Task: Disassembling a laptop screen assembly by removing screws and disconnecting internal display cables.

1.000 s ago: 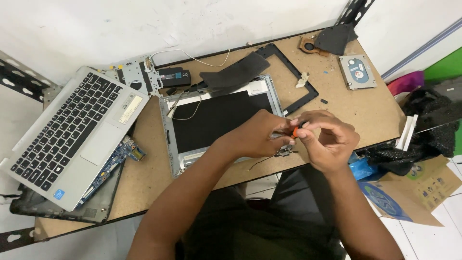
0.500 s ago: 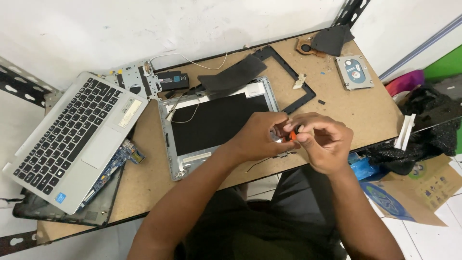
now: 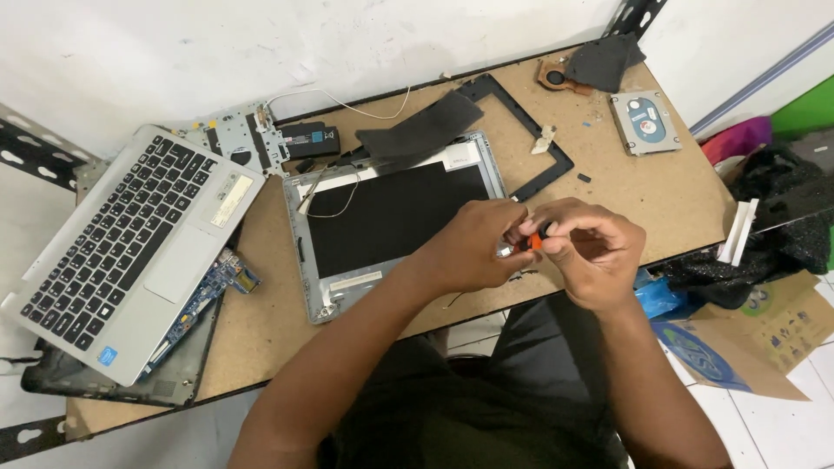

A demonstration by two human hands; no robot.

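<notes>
A silver laptop keyboard deck [image 3: 130, 243] lies at the left of the brown counter [image 3: 669, 195], over a dark base shell [image 3: 104, 386] and a blue circuit board [image 3: 213, 282]. Behind it sit a metal bracket [image 3: 239, 139], a black battery block [image 3: 310, 139] and a white cable [image 3: 347, 104]. A black screen bezel [image 3: 539, 143] lies toward the back, a fan [image 3: 560, 76] and a hard drive [image 3: 645, 122] at the far right corner. A cardboard box [image 3: 764, 334] rests on the floor.

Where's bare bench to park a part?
Free: wood between the hard drive, black bezel frame and right edge; also the strip between keyboard deck and screen panel. Crowded: back edge and around both hands.
</notes>
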